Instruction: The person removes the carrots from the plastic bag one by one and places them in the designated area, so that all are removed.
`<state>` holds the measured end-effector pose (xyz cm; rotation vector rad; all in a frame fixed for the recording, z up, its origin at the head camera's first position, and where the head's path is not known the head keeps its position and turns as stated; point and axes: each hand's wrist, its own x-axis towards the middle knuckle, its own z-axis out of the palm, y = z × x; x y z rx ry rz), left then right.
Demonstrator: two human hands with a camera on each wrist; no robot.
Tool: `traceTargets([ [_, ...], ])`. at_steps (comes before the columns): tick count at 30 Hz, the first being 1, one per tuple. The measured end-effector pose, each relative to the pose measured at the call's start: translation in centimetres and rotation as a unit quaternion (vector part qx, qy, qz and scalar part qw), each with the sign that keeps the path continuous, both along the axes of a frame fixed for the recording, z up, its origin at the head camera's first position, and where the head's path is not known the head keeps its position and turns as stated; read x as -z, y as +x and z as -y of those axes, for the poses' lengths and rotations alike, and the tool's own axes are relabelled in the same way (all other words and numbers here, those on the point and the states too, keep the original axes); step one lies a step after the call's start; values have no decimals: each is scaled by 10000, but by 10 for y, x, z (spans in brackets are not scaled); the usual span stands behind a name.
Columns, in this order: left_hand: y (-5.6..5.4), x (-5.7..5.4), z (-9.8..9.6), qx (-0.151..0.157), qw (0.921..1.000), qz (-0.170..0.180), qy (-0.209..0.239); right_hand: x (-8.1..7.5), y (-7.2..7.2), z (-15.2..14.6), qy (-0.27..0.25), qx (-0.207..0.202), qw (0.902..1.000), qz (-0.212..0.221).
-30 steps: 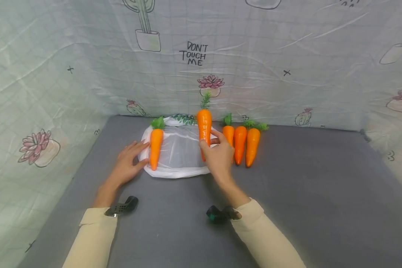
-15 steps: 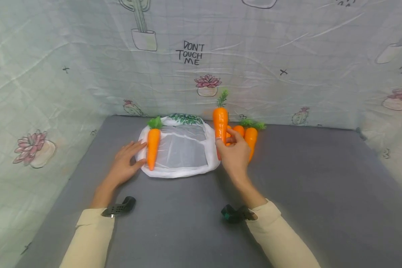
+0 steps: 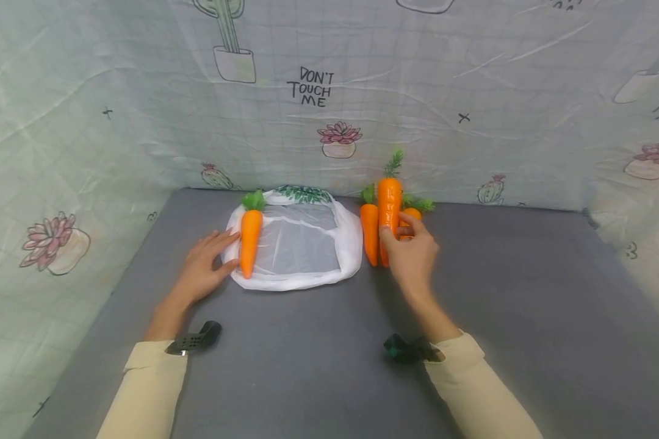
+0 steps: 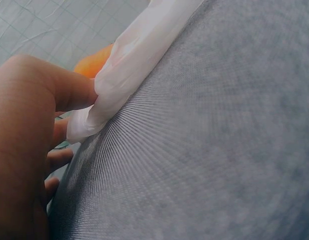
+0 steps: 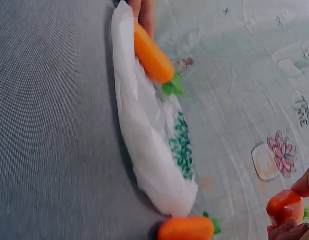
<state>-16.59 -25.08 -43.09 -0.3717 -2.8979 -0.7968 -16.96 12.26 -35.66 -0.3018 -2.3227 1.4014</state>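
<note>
The right hand (image 3: 414, 256) pinches a glossy orange carrot (image 3: 389, 201) between thumb and fingers, leafy top pointing to the far side, beyond the right edge of a white plastic bag (image 3: 351, 238). A second carrot (image 3: 370, 235) lies on the grey table (image 3: 302, 360) just left of it, and a partly hidden third carrot (image 3: 412, 213) just right. The left hand (image 3: 205, 265) is spread and relaxed, thumb and fingertips touching the bag's left rim, beside a fourth carrot (image 3: 250, 244) lying along that side, its green top at the far end.
</note>
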Motion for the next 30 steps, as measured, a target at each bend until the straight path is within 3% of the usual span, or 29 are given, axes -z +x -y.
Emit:
traceTargets([
  [17,2,-1,-3,-42,10000,0,21,5,-3,-41,183,541,9979,319],
  [30,2,0,-2,-25,10000,-45,10,13,-5,-59,92,690,9965,465],
])
